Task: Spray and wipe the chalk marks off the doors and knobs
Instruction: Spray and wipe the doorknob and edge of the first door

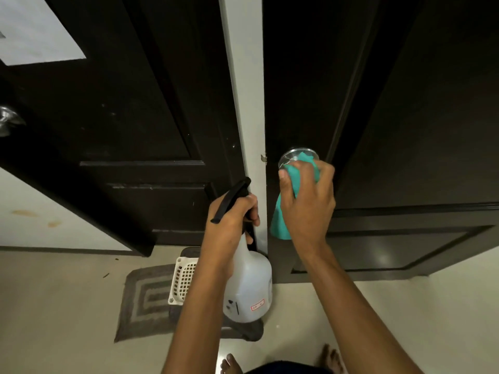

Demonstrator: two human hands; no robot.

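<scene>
Two dark brown doors fill the view: the left door (pixel 113 103) and the right door (pixel 405 117), split by a white frame strip (pixel 247 90). My right hand (pixel 307 201) grips a teal cloth (pixel 280 220) wrapped over the right door's silver knob (pixel 295 155); only the knob's base plate shows. My left hand (pixel 229 225) holds a translucent white spray bottle (pixel 248 284) by its black trigger head, hanging upright in front of the frame. A second silver knob (pixel 8 118) sits on the left door at the far left edge.
A white sheet of paper (pixel 35 28) is stuck on the left door at top left. On the tiled floor lie a grey patterned mat (pixel 143 295) and a white plastic basket (pixel 183 279). My bare feet (pixel 232 364) show at the bottom.
</scene>
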